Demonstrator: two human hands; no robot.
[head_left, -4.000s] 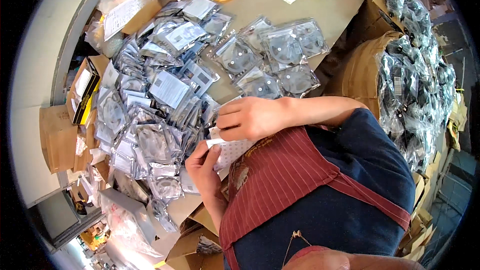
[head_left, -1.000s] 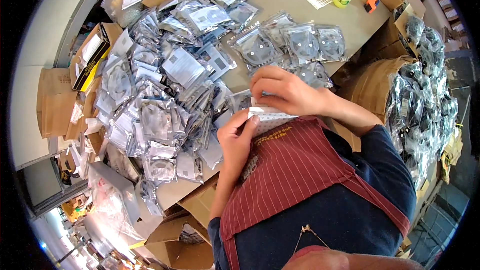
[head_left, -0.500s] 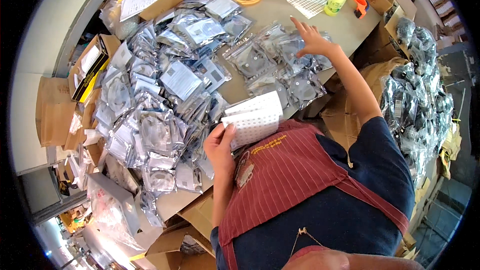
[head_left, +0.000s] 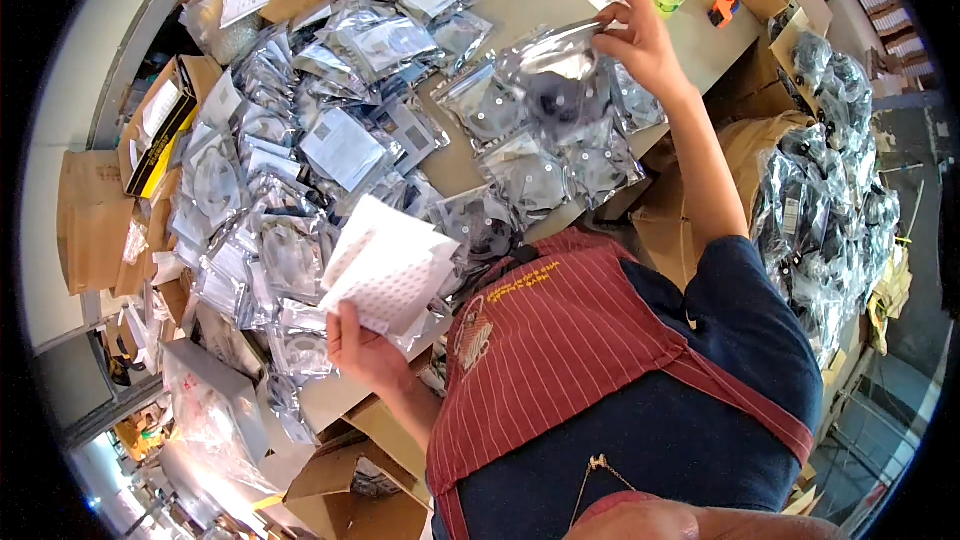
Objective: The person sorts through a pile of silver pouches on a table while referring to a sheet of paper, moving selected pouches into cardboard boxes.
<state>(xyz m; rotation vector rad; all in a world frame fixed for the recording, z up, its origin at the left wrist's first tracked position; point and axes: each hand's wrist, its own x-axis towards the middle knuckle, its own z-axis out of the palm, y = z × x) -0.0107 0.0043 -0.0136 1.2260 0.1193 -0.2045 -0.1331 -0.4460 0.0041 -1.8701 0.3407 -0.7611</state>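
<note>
Silvery bag (head_left: 560, 72) held up beside a heap of packets (head_left: 345, 148)

Right of the heap, the right hand (head_left: 632, 35) pinched the bag's upper edge between thumb and fingers, the other fingers splayed; the bag tilted over a group of clear packets (head_left: 525, 178), though whether it touched them could not be told. In front of the heap, the left hand (head_left: 370, 352) gripped white dotted sheets (head_left: 388, 268), thumb and fingers closed on their lower edge. Picking up 1 bag appeared to be the step in hand. The next move seemed to call for a firm pinch on slick plastic and room above the neighboring packets.
</note>
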